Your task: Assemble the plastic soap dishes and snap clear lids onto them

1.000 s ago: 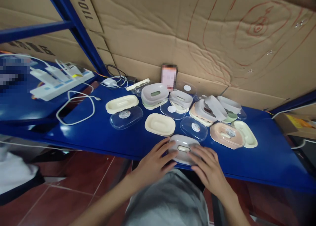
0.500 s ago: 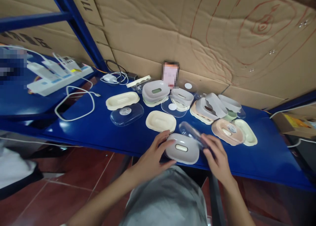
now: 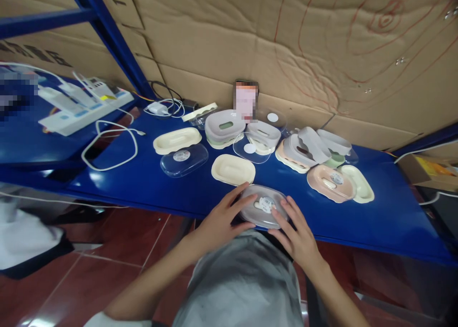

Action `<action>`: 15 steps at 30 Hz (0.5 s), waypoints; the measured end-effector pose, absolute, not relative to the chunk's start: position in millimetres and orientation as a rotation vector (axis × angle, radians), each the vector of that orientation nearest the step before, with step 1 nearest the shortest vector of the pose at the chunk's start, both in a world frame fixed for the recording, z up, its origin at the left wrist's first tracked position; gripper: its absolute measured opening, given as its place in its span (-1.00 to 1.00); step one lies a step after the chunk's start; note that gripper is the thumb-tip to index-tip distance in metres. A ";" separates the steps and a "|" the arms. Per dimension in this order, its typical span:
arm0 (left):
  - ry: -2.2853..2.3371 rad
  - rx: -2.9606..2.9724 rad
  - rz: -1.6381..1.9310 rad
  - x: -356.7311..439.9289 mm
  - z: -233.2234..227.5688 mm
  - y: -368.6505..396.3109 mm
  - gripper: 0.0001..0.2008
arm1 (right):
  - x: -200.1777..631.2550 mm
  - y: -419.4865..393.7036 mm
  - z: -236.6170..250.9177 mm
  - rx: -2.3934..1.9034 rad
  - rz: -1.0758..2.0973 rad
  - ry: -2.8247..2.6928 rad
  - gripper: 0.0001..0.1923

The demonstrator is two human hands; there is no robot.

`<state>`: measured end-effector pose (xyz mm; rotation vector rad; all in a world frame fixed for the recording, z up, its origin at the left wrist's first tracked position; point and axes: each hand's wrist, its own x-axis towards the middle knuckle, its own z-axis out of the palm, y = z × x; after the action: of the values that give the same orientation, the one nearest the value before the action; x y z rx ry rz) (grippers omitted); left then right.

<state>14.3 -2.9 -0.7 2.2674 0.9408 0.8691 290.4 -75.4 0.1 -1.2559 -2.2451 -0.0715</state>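
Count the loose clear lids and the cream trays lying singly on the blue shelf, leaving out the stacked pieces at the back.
Clear lids, plus one the hands press onto the grey soap box: 3
Cream trays: 3
Total: 6

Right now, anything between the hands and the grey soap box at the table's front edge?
Nothing visible. The left hand and right hand both rest directly on the grey soap box, which has a clear lid on top. The cream tray lies just behind it, apart, not between hands and box.
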 end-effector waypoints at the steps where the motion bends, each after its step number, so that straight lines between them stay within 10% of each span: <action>1: 0.939 2.268 0.852 14.5 -0.1 -3.0 -0.29 | 289.6 -77.5 -1.2 -1.260 -0.079 -2.232 -0.16; 11: 0.845 2.279 0.846 10.5 4.4 -2.4 -0.15 | 291.5 -80.1 7.6 -1.255 0.077 -2.088 -0.27; 15: 0.914 2.290 0.969 11.1 7.1 -6.4 -0.29 | 345.8 -89.5 26.4 -1.393 -0.333 -1.806 -0.22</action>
<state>11.1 -6.4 7.1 2.2900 0.9145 0.9687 345.8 -89.5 26.4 -1.3931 -1.8057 -0.3329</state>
